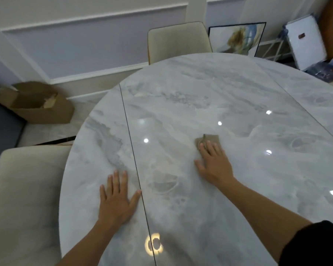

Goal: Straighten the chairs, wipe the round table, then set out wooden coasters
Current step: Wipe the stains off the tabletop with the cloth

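A round grey marble table [210, 89] fills most of the view. My right hand [214, 163] lies flat, fingers spread, pressing a small beige cloth [208, 140] against the tabletop near its middle. Only the cloth's far part shows beyond my fingertips. My left hand [116, 200] rests palm down with fingers apart on the table's near left part, beside a dark seam line [132, 143]. One cream chair [178, 40] stands at the far side, and another cream chair [25, 198] sits at the near left edge. No coasters are in view.
An open cardboard box [37, 103] sits on the floor at the left by the wall. A framed picture [236, 38] leans against the far wall. A white board [306, 43] and water bottles [323, 69] stand at the far right.
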